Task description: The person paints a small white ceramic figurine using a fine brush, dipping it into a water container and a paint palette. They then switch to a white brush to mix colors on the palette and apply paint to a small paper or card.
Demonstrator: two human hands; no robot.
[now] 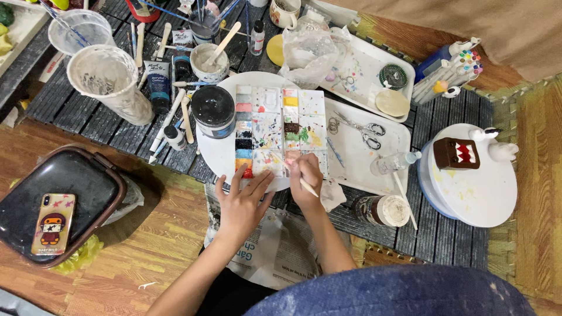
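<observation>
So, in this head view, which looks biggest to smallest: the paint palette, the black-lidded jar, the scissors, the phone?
1. Paint palette
2. Phone, though it may lie nearer the camera
3. Black-lidded jar
4. Scissors, close to the jar

palette (281,131) on round plate (219,155), jar (213,110) left of it, scissors (362,130) on tray (357,164) right

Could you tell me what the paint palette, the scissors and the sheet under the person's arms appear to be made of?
The paint palette looks like white moulded plastic: square wells, a smooth surface stained with paint. The scissors appear to be metal, with thin silvery blades and looped handles. The sheet is most likely newspaper: thin, creased, greyish and printed. The right hand holds a brush over the palette; the left hand steadies its edge.
</observation>
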